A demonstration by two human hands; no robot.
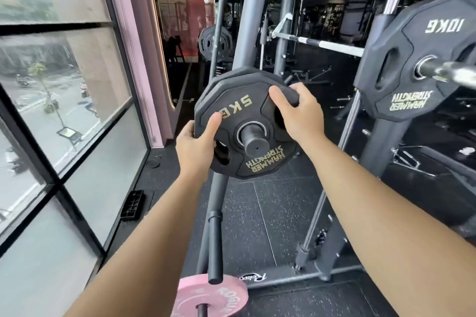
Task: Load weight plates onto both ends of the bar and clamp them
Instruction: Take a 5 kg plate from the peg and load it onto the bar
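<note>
Black rubber 5 kg plate sat on a rack peg at centre, left hand gripping its rim at eight o'clock, right hand curled over its edge at two o'clock. Pulled crooked, it could bind on the peg, then jerk free and drop toward the floor.

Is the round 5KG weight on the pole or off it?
On: the pole sticks out through the middle hole of the 5KG weight.

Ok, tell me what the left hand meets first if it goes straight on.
The 5 kg plate: the left hand grips its lower-left rim. Behind it is probably the grey rack upright, though depth is unclear.
</note>
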